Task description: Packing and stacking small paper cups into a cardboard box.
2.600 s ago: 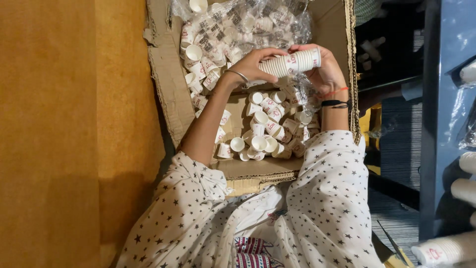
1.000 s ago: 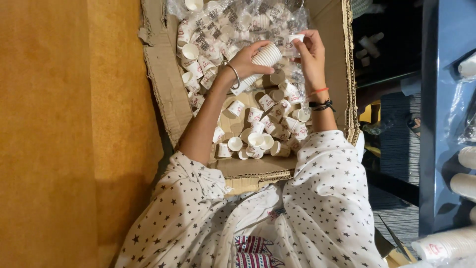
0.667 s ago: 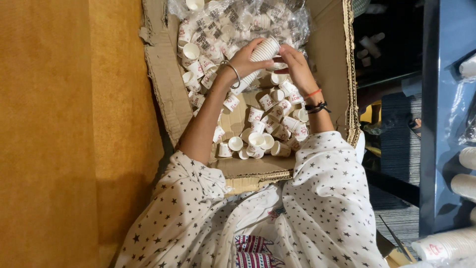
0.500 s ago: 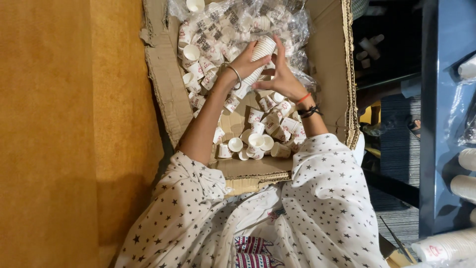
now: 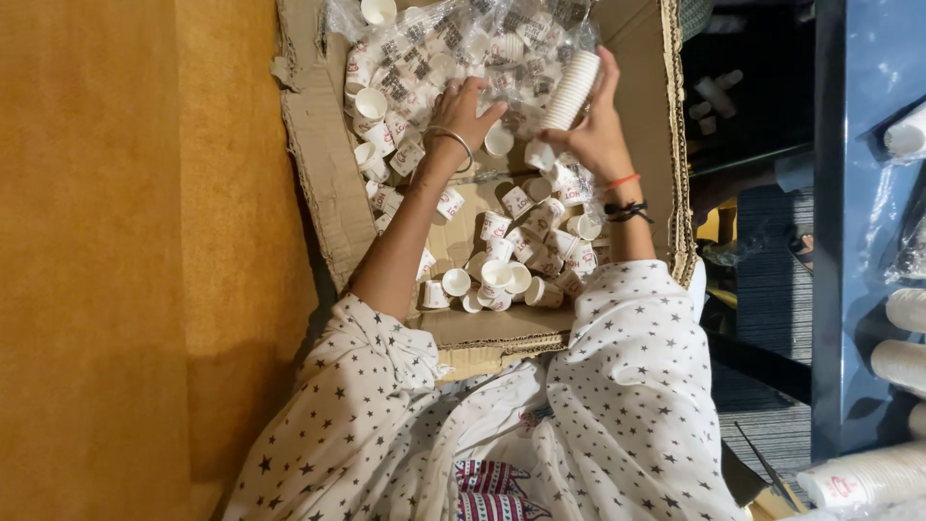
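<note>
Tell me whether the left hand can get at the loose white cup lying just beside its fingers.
Probably yes. The left hand is free and hovers right next to the single cup, with nothing lying over it; the right hand holds the cup stack off to the side.

Cardboard box (image 5: 318, 164) on orange floor (image 5: 116, 260)

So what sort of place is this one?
Probably a packing or sorting workspace: a cardboard box full of loose paper cups, the right hand holding a nested stack of cups, more stacks beside a blue shelf.

Open brown cardboard box (image 5: 328, 193) holds a clear plastic bag (image 5: 463, 48).
</note>
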